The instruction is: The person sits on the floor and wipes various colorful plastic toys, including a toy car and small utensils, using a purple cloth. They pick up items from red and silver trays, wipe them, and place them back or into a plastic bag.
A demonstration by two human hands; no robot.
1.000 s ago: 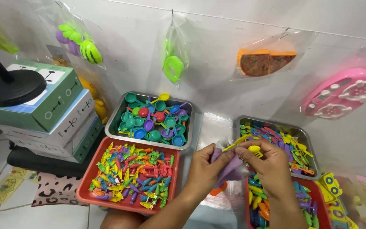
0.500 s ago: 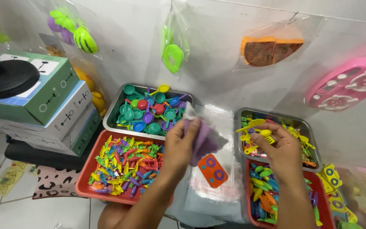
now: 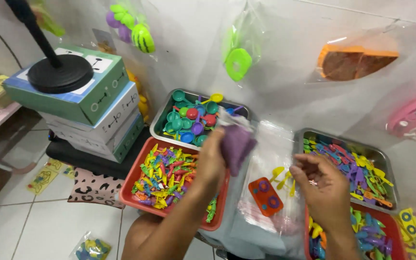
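I take the clear plastic bag [image 3: 266, 192] lying between the trays as my landmark. Nearest me, at the bag's right edge, my right hand [image 3: 321, 188] hovers palm down with the fingers loosely curled, partly closed on nothing that I can make out. My left hand [image 3: 213, 161] is at the bag's upper left corner, fingers pinched shut on a purple toy piece [image 3: 236, 147] together with a fold of clear wrapping, raised just above the bag. Inside the bag I see an orange card with purple rings [image 3: 266, 196] and, just beyond it, a few small yellow pieces [image 3: 281, 175]. Left of the bag sits a red tray [image 3: 128, 190] heaped with small mixed-colour plastic pieces; my left forearm crosses its right corner. Right of the bag, close to me, a second red tray [image 3: 391, 226] holds more coloured pieces, and behind that a metal tray [image 3: 391, 166] is filled with others. Beyond the bag's upper left corner a metal tray [image 3: 162, 118] carries little round spoons in green, blue and red. Further left of the bag stand stacked green and white boxes [image 3: 99, 113] with a black round stand base [image 3: 59, 73] on top. On the wall behind the bag hang clear pouches with a green toy [image 3: 238, 62] and an orange toy [image 3: 355, 60].
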